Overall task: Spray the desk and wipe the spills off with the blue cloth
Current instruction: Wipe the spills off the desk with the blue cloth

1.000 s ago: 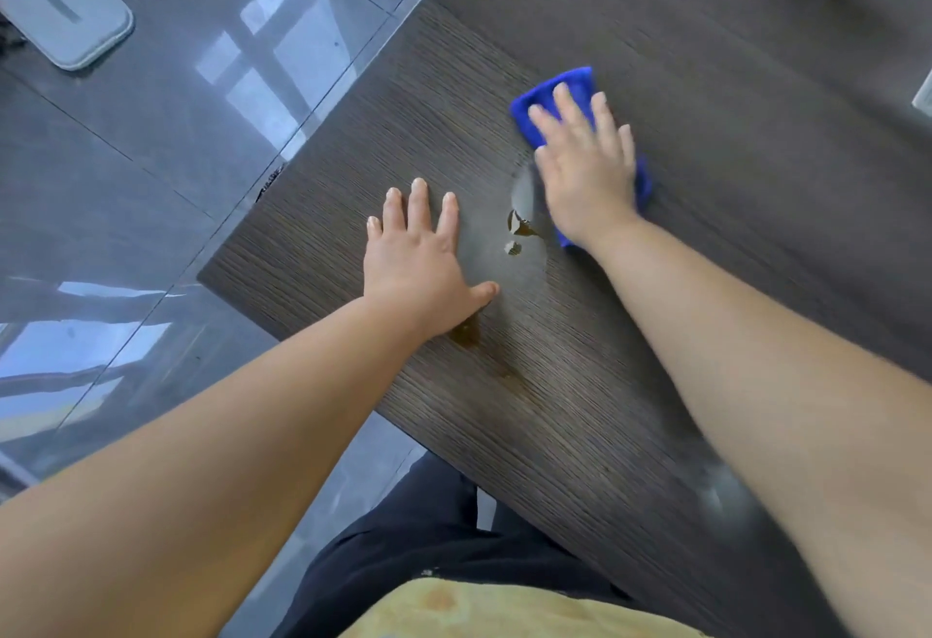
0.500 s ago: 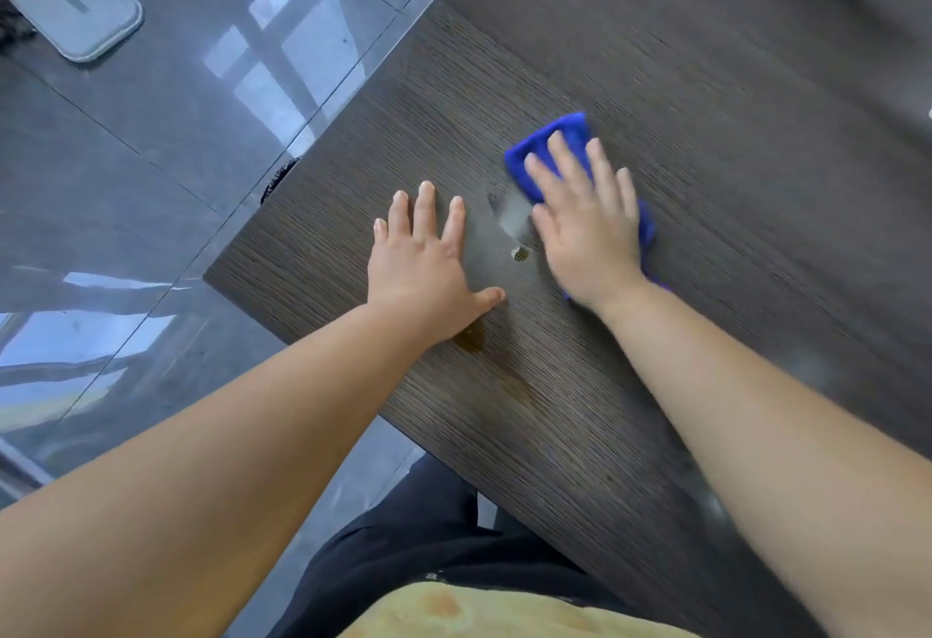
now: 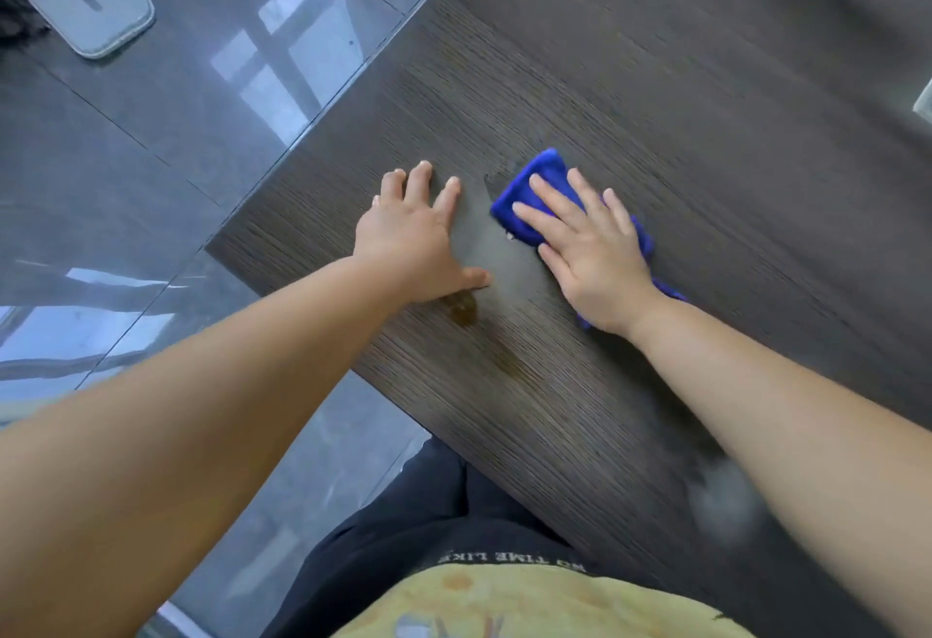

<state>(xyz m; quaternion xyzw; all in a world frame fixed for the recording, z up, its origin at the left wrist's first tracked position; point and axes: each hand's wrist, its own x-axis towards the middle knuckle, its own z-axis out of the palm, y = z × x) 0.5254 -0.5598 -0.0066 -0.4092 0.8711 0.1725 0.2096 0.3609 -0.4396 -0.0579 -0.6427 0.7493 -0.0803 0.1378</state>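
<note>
Nearer and further left than before, the right hand (image 3: 590,259) has drawn the cloth (image 3: 543,166) over the drops that lay by its thumb
Fingers straight and spread, it presses the cloth flat on the desk (image 3: 655,108), just beside a wet smear (image 3: 497,244); the left hand (image 3: 413,244) lies flat on the wood, fingers relaxed, holding nothing. A brown stain (image 3: 461,308) sits just below its thumb. A grey pad (image 3: 85,2) lies on the tiled floor (image 3: 176,123), well apart from the desk
</note>
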